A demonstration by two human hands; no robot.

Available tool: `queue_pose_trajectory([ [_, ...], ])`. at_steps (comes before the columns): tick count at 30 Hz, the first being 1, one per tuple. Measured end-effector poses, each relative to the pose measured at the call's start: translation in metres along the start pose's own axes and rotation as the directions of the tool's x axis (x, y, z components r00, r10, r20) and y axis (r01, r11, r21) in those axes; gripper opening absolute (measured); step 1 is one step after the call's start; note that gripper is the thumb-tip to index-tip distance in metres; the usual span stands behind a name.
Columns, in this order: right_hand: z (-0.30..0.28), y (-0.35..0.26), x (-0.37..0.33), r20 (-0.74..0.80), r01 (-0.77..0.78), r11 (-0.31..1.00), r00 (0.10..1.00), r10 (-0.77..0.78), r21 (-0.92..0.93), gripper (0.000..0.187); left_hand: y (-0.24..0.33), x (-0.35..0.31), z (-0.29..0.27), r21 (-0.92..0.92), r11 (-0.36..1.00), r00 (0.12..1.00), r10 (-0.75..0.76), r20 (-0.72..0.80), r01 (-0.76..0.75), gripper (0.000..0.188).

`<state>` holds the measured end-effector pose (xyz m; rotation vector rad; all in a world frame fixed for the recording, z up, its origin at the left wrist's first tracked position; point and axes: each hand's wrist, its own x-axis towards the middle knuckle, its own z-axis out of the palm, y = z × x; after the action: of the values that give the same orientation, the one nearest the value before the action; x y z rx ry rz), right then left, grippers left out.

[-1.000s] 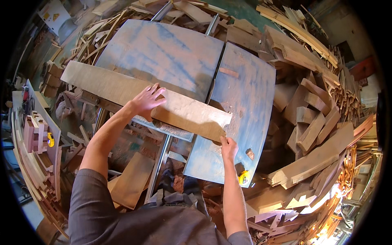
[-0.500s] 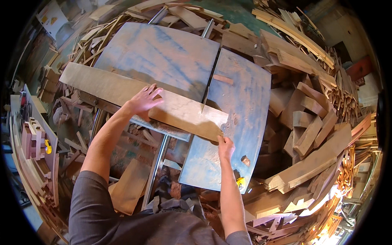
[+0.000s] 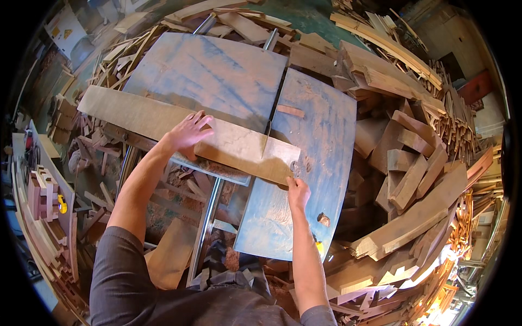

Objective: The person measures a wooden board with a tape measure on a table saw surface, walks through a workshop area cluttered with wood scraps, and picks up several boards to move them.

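A long wooden plank [image 3: 136,108] lies slantwise across a dusty blue two-panel worktable [image 3: 321,146], its left end jutting past the table's edge and its right end on the right panel; it spans the dark slot [image 3: 279,89] between the panels, where a thin dark upright, probably a saw blade, meets the plank's far edge.

The left hand [image 3: 189,132] lies over the plank's near edge, fingers spread apart on the top face; the right hand [image 3: 298,193] is clamped on the near right corner, thumb and curled fingers together on the wood.

A small reddish wood strip [image 3: 290,111] lies on the right panel, beyond the plank; a yellow tape measure [image 3: 319,248] sits at that panel's near right corner, partly behind the right forearm; stacked timber offcuts [image 3: 413,174] crowd the right side.
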<state>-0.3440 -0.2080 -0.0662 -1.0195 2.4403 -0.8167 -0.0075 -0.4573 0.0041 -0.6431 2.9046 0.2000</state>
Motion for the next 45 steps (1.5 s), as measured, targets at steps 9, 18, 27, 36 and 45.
queue_pose_trajectory([
  [9, 0.008, -0.006, 0.020, -0.033, 0.029, 0.999, 0.999, -0.030, -0.036, 0.035, -0.005, 0.016, -0.012, 0.007, 0.998, 0.994, -0.066, 0.084, 0.065, 0.097],
  [18, 0.016, -0.009, 0.053, -0.070, -0.001, 1.000, 0.998, 0.001, -0.006, 0.034, -0.014, 0.045, -0.026, 0.069, 0.988, 0.977, -0.147, 0.154, 0.138, 0.099],
  [27, 0.016, 0.011, 0.010, -0.180, 0.043, 0.999, 0.983, -0.044, -0.013, 0.024, -0.009, -0.001, 0.043, 0.086, 0.990, 0.988, -0.123, 0.096, 0.115, 0.095],
  [36, -0.018, -0.015, 0.043, 0.115, 0.501, 0.790, 0.862, -0.495, -0.355, 0.064, 0.085, -0.086, 0.022, -0.028, 0.998, 0.987, -0.057, 0.151, 0.062, 0.092],
  [45, -0.026, -0.009, 0.021, 0.218, 0.431, 0.886, 0.893, -0.393, -0.171, 0.062, 0.138, -0.163, 0.025, -0.165, 0.978, 0.991, -0.118, 0.070, 0.128, 0.079],
])
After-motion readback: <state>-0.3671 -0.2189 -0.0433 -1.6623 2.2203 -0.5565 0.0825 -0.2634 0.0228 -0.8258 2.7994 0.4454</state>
